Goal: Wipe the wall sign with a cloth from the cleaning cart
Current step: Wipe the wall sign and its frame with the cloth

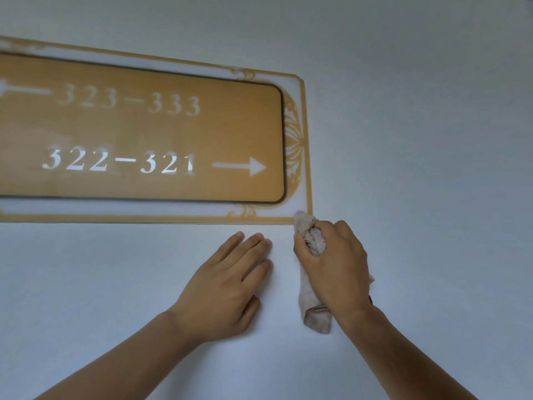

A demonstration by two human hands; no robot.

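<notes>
While the right hand (331,264) curls its fingers and thumb round a bunched pale cloth (313,284), the top of that cloth presses against the lower right corner of the wall sign (173,134). The grip is narrow and full: the cloth fills it, a wad pokes out above the knuckles and touches the sign's gold border, and a longer tail hangs out below the heel of the hand, lying against the wall (403,111).

Just left of the grip, close beside it but not touching, the left hand (227,287) lies flat on the wall with its fingers straight and together, holding nothing. Its fingertips point up and end a little short of the sign's bottom edge.

The sign stretches up and away to the left of the grip, running out of view at the left edge. It is a gold panel with rounded corners set on a pale backing plate edged by a thin gold line and scrolled ornaments at the corners and the right end. Nearest the grip, above and to the left, a white arrow points right after the numbers 322-321. Farther above, the fainter numbers 323-333 sit with an arrow shaft leading off to the left.

Both bare forearms rise from the bottom of the view toward the hands. The wall around the sign is plain pale grey-white.
</notes>
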